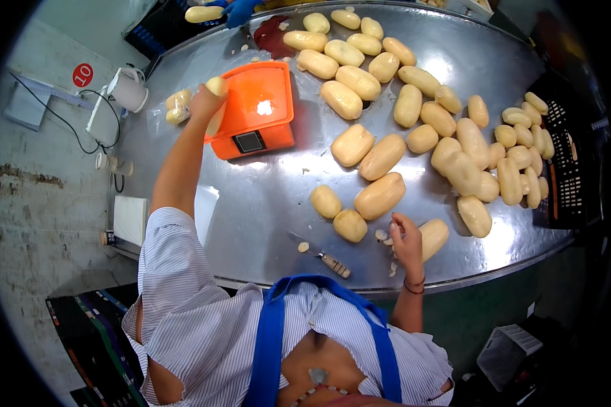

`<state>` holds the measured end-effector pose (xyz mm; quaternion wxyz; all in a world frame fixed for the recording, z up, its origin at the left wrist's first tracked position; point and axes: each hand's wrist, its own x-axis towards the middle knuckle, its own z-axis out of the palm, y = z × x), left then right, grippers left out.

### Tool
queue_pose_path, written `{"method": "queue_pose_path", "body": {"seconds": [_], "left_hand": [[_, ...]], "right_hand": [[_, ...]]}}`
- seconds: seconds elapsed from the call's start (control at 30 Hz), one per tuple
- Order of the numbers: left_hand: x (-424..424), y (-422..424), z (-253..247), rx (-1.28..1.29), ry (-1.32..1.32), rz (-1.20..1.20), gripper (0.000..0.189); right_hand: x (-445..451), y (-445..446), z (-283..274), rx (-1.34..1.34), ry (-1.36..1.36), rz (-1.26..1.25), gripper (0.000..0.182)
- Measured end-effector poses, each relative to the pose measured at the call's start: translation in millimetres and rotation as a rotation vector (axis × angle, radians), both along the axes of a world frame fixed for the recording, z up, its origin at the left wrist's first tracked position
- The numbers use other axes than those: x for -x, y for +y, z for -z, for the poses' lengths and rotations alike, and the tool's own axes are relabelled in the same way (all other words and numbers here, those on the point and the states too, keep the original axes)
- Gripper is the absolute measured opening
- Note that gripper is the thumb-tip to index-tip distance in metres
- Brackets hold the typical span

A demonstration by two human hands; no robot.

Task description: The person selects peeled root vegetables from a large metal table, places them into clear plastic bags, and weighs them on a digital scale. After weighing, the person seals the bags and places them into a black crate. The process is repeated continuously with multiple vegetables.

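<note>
My left hand (207, 104) is shut on a pale peeled root (216, 85), likely lotus root, at the left rim of an orange digital scale (254, 94) with a tray top. The root shows above and below my fingers. My right hand (408, 244) is at the table's near edge, fingers loosely curled and apart, beside another peeled root (434, 236); whether it touches that root is unclear. Small cut-off ends (381, 235) lie by its fingers. To its left, a wooden-handled knife (334, 265) lies on the steel table (265, 213) beside a round slice (303, 247).
Many peeled roots (382, 156) spread over the table's middle and right, up to a black crate (570, 168). A bag of roots (178, 107) lies left of the scale. Beyond are a white kettle (128, 90) and a co-worker's blue-gloved hand (240, 12). White paper (206, 211) lies under my left arm.
</note>
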<state>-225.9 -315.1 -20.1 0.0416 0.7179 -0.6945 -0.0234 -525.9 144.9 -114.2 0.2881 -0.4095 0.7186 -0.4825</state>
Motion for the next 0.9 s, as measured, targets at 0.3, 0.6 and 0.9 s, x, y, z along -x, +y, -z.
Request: {"method": "queue_pose_path", "body": {"seconds": [0.3,0.6,0.9], "left_hand": [[15,13,6,0.025,-0.013,0.022,0.089],[-5,15,29,-0.041,0.256,0.123,0.106],[-38,18,42,0.280,0.513,0.253,0.081]], "right_hand": [[0,-8,-8,-0.046,-0.174,0.108,0.018],[1,-5,0,0.109,-0.084,0.195,0.018],[0,14,2,-0.066,0.078,0.388,0.039]]}}
